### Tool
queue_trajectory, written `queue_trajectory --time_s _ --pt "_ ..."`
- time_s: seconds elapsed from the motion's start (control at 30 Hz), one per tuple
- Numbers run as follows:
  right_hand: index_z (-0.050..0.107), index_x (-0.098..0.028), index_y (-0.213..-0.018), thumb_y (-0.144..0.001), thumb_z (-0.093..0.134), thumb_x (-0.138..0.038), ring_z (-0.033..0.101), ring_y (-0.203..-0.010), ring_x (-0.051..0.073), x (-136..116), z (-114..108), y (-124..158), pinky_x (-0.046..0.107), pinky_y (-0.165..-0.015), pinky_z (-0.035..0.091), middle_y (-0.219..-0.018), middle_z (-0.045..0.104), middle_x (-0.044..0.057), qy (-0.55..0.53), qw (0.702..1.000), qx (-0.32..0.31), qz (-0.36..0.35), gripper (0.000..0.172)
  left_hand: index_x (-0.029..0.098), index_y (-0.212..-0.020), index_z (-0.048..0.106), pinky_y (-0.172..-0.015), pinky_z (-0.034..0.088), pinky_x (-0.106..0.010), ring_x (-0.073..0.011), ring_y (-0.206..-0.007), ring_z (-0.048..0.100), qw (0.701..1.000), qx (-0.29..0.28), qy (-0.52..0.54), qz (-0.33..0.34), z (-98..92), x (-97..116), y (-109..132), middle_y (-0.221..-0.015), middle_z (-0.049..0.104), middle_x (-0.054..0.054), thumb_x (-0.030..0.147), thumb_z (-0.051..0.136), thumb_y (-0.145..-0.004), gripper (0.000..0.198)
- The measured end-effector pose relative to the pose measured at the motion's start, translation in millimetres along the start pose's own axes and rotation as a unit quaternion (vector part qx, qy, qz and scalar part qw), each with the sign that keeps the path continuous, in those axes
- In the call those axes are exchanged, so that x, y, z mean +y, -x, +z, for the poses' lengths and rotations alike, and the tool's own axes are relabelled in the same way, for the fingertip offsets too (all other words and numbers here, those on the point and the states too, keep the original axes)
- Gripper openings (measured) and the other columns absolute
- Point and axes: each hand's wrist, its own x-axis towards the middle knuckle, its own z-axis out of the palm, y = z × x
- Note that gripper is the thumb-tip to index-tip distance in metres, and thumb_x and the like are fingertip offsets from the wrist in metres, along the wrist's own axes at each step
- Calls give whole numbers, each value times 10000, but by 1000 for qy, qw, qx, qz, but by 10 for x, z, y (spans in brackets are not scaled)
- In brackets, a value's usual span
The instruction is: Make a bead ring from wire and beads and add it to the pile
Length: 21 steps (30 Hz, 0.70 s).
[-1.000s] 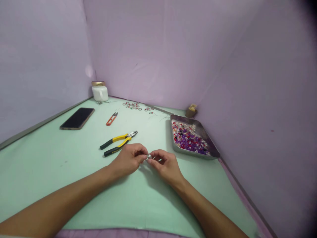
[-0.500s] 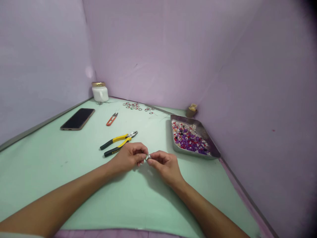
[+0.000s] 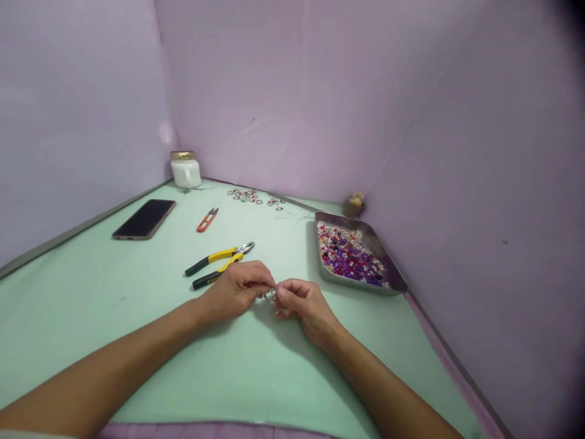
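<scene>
My left hand (image 3: 235, 291) and my right hand (image 3: 305, 306) meet fingertip to fingertip low over the pale green table (image 3: 137, 341). Both are closed in a pinch on one small silvery beaded piece (image 3: 271, 297) between them. Most of that piece is hidden by the fingers. Yellow-handled pliers (image 3: 218, 264) lie just beyond my left hand. A metal tray (image 3: 386, 262) of purple, red and clear beads stands to the right of my right hand.
Orange thread snips (image 3: 206, 219), a dark phone (image 3: 144, 219) and a white jar with a gold lid (image 3: 185, 169) lie at the back left. Several small beaded rings (image 3: 247, 195) sit near the back wall. Purple walls close in the table at left, back and right.
Both hands have drawn slightly toward me and downward while keeping their pinch on the small piece. Nothing else on the table has moved.
</scene>
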Motion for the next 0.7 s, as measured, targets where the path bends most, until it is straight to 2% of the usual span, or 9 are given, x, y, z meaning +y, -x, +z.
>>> queue_trajectory --time_s 0.1,0.2,0.33,0.5,0.7 --pt "611 -129 -645 -583 708 -326 488 -495 79 -10 8 6 227 -489 460 -555 539 -18 -36 999 -25 25 228 158 -754 648 -605 431 -257 -137 -654 547 1000 -1 -15 4 24 -1 9 -741 593 -34 86 508 -711 163" --pt "601 -130 -638 -580 716 -313 481 -502 75 -14 16 -5 221 -485 466 -572 538 -17 -70 997 -30 24 224 156 -803 605 -565 428 -244 -122 -607 533 998 44 -20 -40 55 4 12 -766 585 -27 105 519 -703 142" --pt "599 -126 -647 -579 721 -325 483 -511 69 -15 30 -28 204 -468 462 -619 537 -12 -106 994 -5 5 242 160 -787 559 -542 417 -231 -115 -580 516 991 89 -36 -96 78 39 4 -691 556 2 141 519 -714 86" --pt "604 -125 -683 -580 726 -319 490 -509 63 12 45 -26 192 -458 460 -623 534 -15 -128 992 21 4 252 160 -716 559 -540 398 -220 -114 -616 501 992 70 -61 -82 119 70 8 -725 556 -3 129 541 -697 40" --pt "610 -115 -683 -550 744 -319 518 -510 73 18 58 -24 200 -472 460 -630 581 5 -122 992 24 14 278 164 -678 561 -540 385 -218 -112 -643 499 994 66 -71 -48 158 30 36 -759 545 -10 80 534 -692 89"
